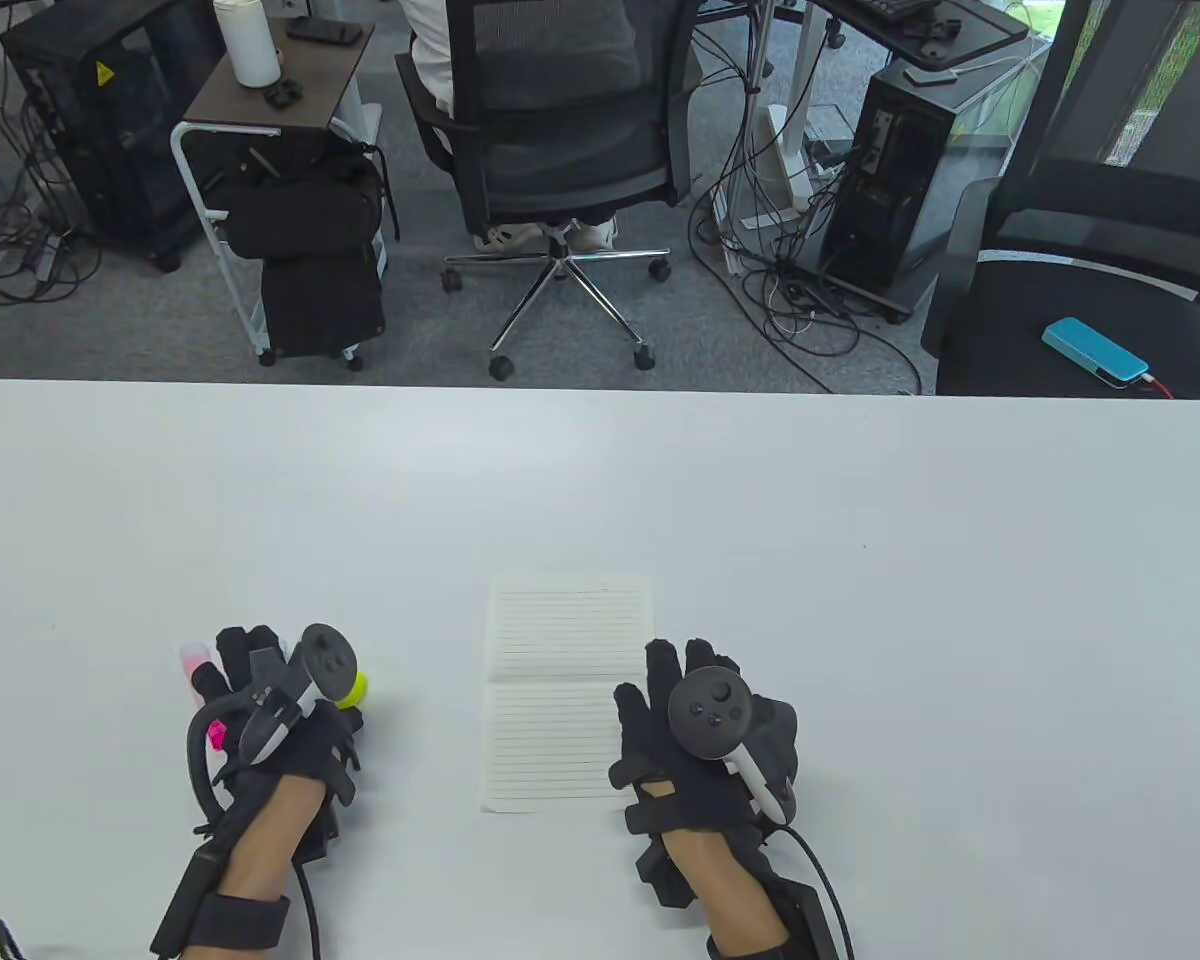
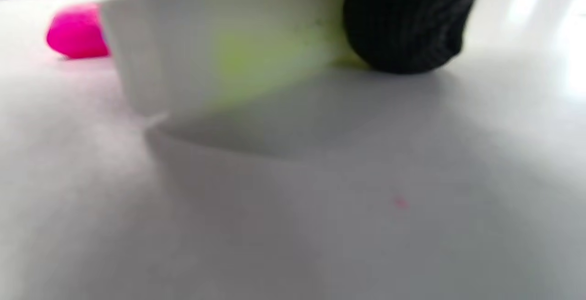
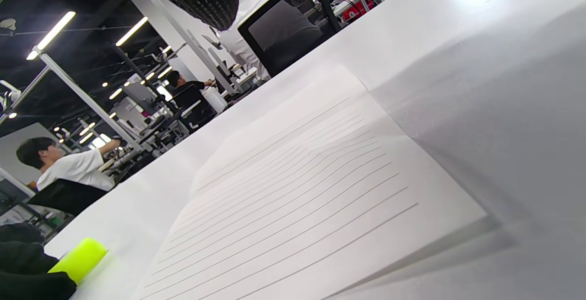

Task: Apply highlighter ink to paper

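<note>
A lined sheet of paper (image 1: pixel 560 690) lies flat on the white table (image 1: pixel 600 480), creased across its middle. My right hand (image 1: pixel 682 692) rests with straight fingers on the paper's right edge and holds nothing. My left hand (image 1: pixel 260 690) lies over two highlighters left of the paper. The yellow highlighter (image 1: pixel 356 688) sticks out to the right from under the hand, and the pink highlighter (image 1: pixel 193 668) shows at the left. In the left wrist view one black fingertip (image 2: pixel 403 30) touches the blurred yellow highlighter (image 2: pixel 247 62), which lies on the table. The other fingers are hidden, so a grip is unclear.
Beyond the far table edge stand an office chair (image 1: pixel 560 150) with a person seated, a small cart (image 1: pixel 280 110) and computer towers (image 1: pixel 900 180). A black chair (image 1: pixel 1080 320) at the right carries a blue device (image 1: pixel 1095 352).
</note>
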A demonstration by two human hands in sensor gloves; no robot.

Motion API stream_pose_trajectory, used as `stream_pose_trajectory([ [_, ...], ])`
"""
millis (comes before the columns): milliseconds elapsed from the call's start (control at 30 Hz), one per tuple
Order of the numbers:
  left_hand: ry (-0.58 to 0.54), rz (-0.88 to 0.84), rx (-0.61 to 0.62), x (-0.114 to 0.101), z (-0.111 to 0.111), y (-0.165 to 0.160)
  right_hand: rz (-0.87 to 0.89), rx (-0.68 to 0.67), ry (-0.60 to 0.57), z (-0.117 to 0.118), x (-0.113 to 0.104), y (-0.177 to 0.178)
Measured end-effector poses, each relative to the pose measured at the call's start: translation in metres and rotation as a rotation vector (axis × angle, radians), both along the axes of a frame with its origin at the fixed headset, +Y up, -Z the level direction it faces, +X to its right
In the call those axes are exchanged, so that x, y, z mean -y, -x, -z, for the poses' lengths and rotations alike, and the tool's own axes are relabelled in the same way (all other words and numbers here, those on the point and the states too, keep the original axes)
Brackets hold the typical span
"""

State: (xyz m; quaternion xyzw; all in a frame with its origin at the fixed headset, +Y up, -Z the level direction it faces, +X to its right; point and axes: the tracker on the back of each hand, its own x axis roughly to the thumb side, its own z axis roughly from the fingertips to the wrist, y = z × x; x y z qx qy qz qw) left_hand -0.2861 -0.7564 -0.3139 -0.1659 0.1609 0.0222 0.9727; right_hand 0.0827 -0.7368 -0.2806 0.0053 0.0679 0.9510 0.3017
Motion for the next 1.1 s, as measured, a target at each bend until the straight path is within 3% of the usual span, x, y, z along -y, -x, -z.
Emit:
stream_pose_trajectory([
  [100,-0.037,0.076,0.057,-0.004,-0.001,-0.006,-0.008,-0.004,-0.003,-0.001,0.0,0.0],
  [200,-0.215,0.056,0.104,-0.019,-0.01,-0.015,0.02,-0.021,-0.03,-0.002,-0.004,-0.001],
  [300,-0.556,-0.161,0.318,-0.048,-0.028,-0.028,0.092,-0.088,-0.008,-0.003,-0.005,-0.001],
  [367,-0.721,-0.472,0.405,-0.054,-0.038,-0.034,0.203,-0.171,0.053,-0.002,-0.002,0.003],
  [433,-0.621,-0.862,0.543,-0.048,-0.039,-0.043,0.324,-0.256,0.084,-0.003,0.001,0.009],
  [467,-0.541,-1.106,0.559,-0.042,-0.04,-0.051,0.385,-0.317,0.09,-0.003,0.002,0.014],
  [533,-0.541,-1.315,0.516,-0.034,-0.042,-0.062,0.476,-0.463,0.099,-0.003,0.002,0.024],
  [667,-0.412,-1.509,0.524,-0.021,-0.041,-0.08,0.682,-0.628,0.183,-0.005,0.01,0.042],
  [733,-0.357,-1.61,0.491,-0.014,-0.042,-0.085,0.669,-0.641,0.167,-0.005,0.01,0.047],
  [900,-0.348,-1.562,0.465,-0.013,-0.043,-0.084,0.558,-0.686,0.153,-0.003,0.007,0.046],
  [1100,-0.454,-1.349,0.453,-0.022,-0.042,-0.066,0.629,-0.634,0.025,0.001,-0.005,0.032],
])
